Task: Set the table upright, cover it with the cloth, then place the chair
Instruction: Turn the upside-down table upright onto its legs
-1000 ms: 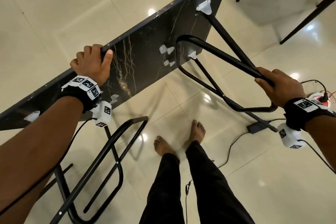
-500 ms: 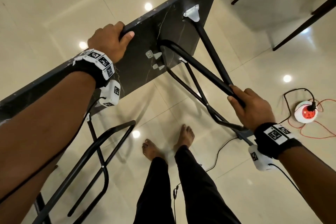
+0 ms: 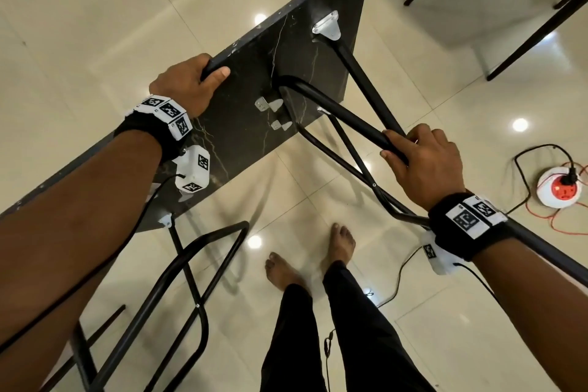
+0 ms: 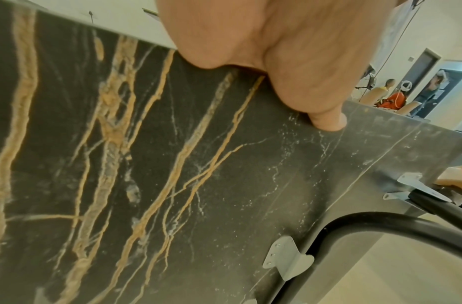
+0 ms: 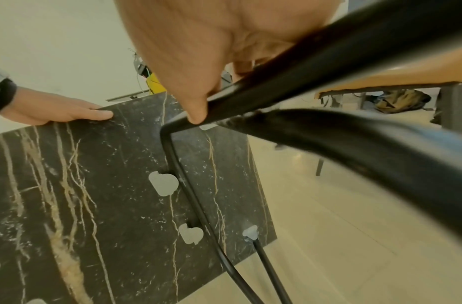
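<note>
— Marble-patterned black under your left hand (image 3: 187,86)?
— Yes: your fingers wrap the table (image 3: 254,99) top's upper edge, thumb on its underside. Your right hand (image 3: 426,165) is closed round a black tubular leg (image 3: 337,105).
— How does it lie?
— Tipped on its side ahead of you, long axis running left to right, legs pointing at you; probably rotate them floorward.

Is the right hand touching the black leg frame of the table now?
Touching. In the head view the right hand wraps its fingers around the black leg frame of the table; the right wrist view shows the thumb against the tube.
</note>
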`<state>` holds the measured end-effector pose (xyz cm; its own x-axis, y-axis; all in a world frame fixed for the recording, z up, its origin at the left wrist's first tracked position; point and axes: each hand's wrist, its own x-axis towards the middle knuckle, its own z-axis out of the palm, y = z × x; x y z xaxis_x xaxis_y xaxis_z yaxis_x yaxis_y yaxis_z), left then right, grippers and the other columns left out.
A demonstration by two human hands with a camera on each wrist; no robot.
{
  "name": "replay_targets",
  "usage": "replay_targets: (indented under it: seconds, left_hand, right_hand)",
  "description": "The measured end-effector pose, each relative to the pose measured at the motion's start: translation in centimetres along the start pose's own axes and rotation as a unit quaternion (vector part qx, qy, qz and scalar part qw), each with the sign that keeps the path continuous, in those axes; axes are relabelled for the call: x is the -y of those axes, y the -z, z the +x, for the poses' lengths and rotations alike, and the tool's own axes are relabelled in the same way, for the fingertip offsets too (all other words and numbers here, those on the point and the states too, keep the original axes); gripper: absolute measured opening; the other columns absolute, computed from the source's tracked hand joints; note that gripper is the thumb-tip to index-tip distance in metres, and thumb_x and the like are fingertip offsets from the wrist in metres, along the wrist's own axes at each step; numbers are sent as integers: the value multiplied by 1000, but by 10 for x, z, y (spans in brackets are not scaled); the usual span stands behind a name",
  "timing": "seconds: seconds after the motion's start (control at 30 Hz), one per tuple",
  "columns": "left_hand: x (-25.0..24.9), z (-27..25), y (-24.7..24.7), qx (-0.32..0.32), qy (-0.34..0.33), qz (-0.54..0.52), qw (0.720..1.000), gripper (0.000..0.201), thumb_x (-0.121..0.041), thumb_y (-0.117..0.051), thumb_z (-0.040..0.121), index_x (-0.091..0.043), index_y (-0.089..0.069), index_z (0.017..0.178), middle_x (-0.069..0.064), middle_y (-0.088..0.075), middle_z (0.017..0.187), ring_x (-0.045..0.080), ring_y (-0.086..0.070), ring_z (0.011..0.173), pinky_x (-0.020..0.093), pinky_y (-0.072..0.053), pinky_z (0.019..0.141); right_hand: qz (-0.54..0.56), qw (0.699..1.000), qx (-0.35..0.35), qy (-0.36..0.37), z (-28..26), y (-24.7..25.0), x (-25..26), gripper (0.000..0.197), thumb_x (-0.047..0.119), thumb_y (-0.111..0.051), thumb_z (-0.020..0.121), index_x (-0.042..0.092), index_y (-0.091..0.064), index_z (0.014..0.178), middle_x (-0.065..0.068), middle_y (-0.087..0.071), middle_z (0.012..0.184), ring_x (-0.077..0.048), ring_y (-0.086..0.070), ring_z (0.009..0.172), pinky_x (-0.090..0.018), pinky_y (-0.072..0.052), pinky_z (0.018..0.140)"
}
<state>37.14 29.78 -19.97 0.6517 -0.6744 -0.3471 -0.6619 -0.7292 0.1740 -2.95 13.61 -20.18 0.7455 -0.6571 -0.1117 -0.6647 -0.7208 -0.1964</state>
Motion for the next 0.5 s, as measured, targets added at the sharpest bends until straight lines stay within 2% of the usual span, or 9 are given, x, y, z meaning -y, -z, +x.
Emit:
replay_targets:
  seconds: [0.1,0.17,0.27,0.4,0.47,0.5]
  left_hand:
    - [3,1,-2,-8,-2,-1,1000,49,-73,-29,91,-30,-50,97,2,-59,81,30,-57,81,41,-44,77]
    - [3,1,-3,-13,-7,-1,1000,49,-74,-29,90,-30,-50,96,1,-59,80,30,-57,80,40,-44,75]
    - [7,5,-2,-7,-11,-8,1000,50,-74,-30,89,-29,-51,96,1,-59,80,30,-57,78,37,-40,70]
    - [10,10,1,0,-17,-27,1000,51,-75,-31,89,-29,-50,91,-1,-56,76,29,-56,76,35,-37,68]
    - [11,10,0,-9,-17,-21,1000,51,-75,-31,89,-28,-51,92,0,-57,77,29,-55,76,36,-38,69]
    - [10,9,-1,-14,-19,-17,1000,52,-75,-31,90,-28,-52,93,1,-58,78,30,-54,77,36,-38,70]
  right_hand:
    - [-27,997,46,-51,8,1,31,51,31,-64,93,21,-53,141,-13,-56,114,-37,-52,101,-51,-44,82]
    - [-20,995,73,-67,20,0,52,59,35,-64,92,24,-44,146,-11,-54,124,-34,-51,110,-52,-43,89]
    - [10,993,88,-74,32,0,66,66,47,-61,90,30,-36,149,-10,-51,131,-33,-50,116,-52,-43,93]
    - [10,993,61,-105,5,31,10,67,63,-57,90,33,-38,147,-12,-55,127,-36,-55,112,-51,-47,90]
    - [-1,986,88,-140,-32,46,-33,64,70,-58,86,33,-45,138,-7,-64,110,-33,-63,99,-46,-54,80]
    - [4,979,127,-161,-55,56,-65,61,73,-56,84,36,-48,132,-1,-67,98,-30,-66,90,-43,-55,75]
